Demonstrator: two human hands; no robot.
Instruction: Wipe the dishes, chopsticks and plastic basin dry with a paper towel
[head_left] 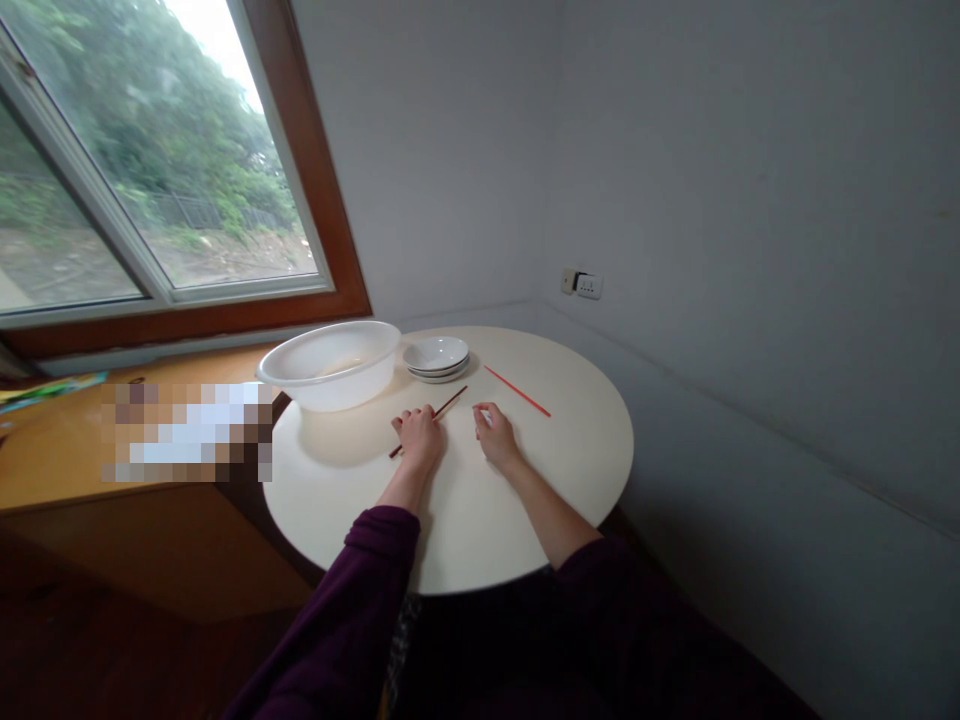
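Observation:
My left hand (420, 436) rests on the round white table (570, 470) with its fingers curled over a dark red chopstick (448, 405) that lies slanted beneath it. My right hand (495, 432) lies on the tabletop a little to the right, fingers bent loosely, holding nothing I can see. A second, brighter red chopstick (517, 391) lies alone on the table just beyond my right hand, not touched by it. Both arms wear dark purple sleeves.
A large translucent white basin (330, 365) stands at the table's far left. Next to it sits a small stack of white dishes (436, 357). A wooden ledge (60, 450) runs under the window on the left. Grey walls close the corner, with a socket (583, 285).

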